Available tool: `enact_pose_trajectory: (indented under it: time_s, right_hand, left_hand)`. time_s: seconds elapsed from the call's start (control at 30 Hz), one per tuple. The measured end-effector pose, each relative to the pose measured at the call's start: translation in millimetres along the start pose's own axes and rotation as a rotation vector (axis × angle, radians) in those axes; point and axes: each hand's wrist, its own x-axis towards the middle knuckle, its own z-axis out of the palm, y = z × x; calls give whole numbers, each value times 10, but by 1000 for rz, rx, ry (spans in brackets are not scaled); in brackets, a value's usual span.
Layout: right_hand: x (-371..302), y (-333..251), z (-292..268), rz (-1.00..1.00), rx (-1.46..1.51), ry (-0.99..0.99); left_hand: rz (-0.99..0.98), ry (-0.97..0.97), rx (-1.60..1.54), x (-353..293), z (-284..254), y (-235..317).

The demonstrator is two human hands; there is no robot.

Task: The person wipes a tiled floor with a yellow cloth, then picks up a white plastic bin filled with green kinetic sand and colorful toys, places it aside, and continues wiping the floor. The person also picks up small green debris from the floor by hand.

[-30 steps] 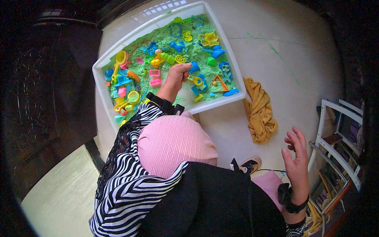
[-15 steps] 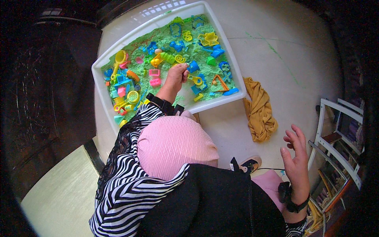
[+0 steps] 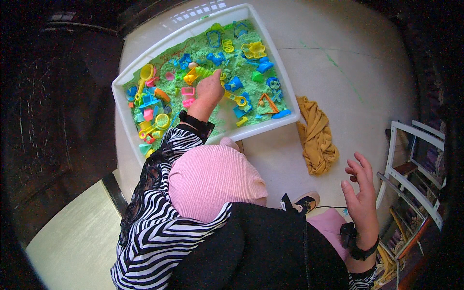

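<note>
In a white plastic tray of green play sand, my left hand reaches in with its fingers closed. Its fingertips are at a green caterpillar-like toy and a yellow piece; what they hold, if anything, is hidden. Left of the hand are a pink frame-shaped piece and an orange-yellow toy. On its right lie a blue cup-like toy and a yellow scoop. Away from the tray, my right hand hangs in the air, open, fingers apart and holding nothing.
More toys crowd the tray's left side, among them a yellow sieve scoop. An orange triangle rests near the right corner. A mustard cloth lies on the floor beside the tray. A white metal frame stands at the right.
My left hand has moved left, from beside the blue cup-like toy to the green toy, and partly covers the yellow piece. My right hand stays nearly still.
</note>
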Motion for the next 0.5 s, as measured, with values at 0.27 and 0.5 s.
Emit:
enact_pose_trajectory:
  time_s: [0.27, 0.5]
  right_hand:
    - [4, -6, 2, -11, -13, -12]
    - [18, 14, 12, -41, -57, -2]
  left_hand:
    - [-90, -130, -13, 52, -146, -102]
    - [-325, -196, -1242, 8, 34, -247]
